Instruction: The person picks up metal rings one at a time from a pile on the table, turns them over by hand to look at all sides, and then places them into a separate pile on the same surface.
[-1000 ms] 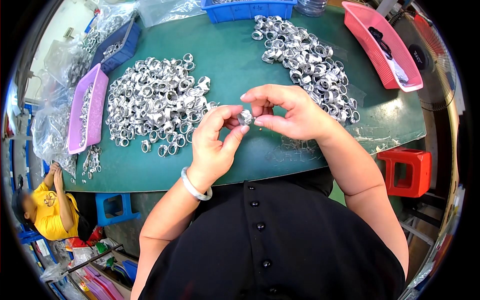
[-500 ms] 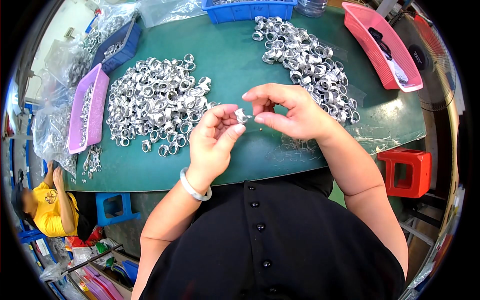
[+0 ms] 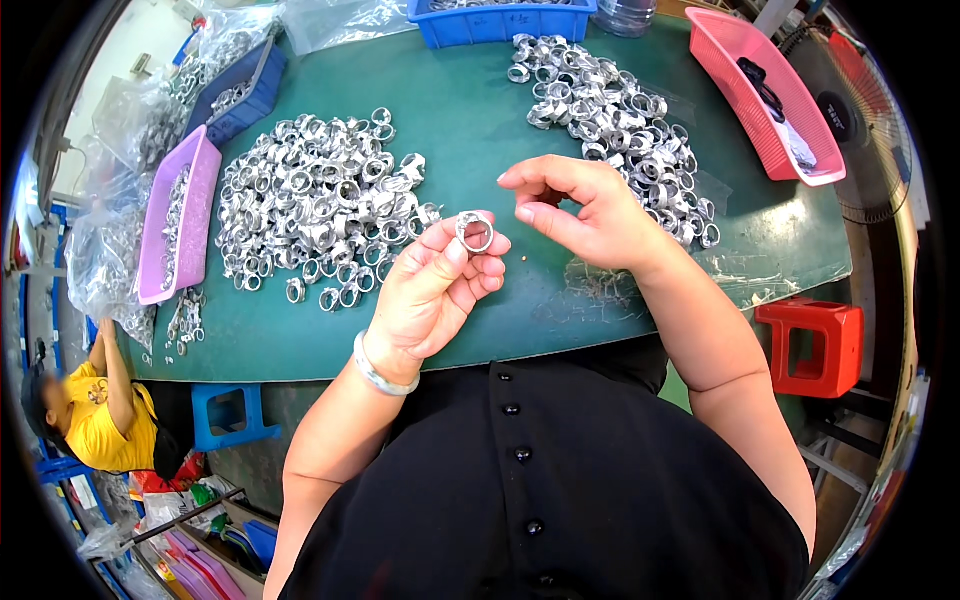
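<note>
My left hand (image 3: 432, 290) is closed, pinching a silver ring (image 3: 474, 232) between thumb and fingers, with the ring's round opening facing up. Just right of it hovers my right hand (image 3: 590, 212), its thumb and index fingertips apart and nothing visible between them; the other fingers curl under, partly hidden. To the left of my hands lies a large heap of silver rings (image 3: 310, 190) on the green table (image 3: 450, 110). A second heap of rings (image 3: 610, 110) stretches beyond my right hand. One tiny brownish bit (image 3: 523, 259) lies on the tabletop below the right hand.
A purple basket (image 3: 208, 215) and a blue bin (image 3: 265, 90) hold metal pieces at the left, beside clear plastic bags (image 3: 105, 250). Another blue bin (image 3: 500, 26) stands at the far edge. A pink basket (image 3: 735, 110) sits far right, above a red stool (image 3: 820, 345). A person (image 3: 110, 420) works at left.
My left hand has turned its palm upward, so the ring now shows its round opening. My right hand has drawn slightly up and away from the ring.
</note>
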Action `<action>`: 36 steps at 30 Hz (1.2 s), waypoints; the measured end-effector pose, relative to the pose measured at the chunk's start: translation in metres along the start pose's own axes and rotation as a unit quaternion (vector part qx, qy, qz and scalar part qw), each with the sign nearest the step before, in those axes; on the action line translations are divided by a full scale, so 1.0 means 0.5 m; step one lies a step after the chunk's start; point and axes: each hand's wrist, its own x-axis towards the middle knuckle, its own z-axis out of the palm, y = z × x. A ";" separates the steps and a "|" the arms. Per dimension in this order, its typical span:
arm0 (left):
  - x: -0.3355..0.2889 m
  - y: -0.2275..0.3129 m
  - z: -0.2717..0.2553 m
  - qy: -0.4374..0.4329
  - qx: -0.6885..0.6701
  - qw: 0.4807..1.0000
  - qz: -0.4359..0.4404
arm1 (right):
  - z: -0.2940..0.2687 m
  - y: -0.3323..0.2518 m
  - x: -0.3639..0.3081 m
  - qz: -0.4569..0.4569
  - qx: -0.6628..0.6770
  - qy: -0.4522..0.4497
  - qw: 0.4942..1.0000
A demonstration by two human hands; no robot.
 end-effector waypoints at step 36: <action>0.062 0.117 -0.017 0.123 0.812 0.433 0.371 | -0.043 0.059 0.106 0.096 -0.564 -0.034 0.820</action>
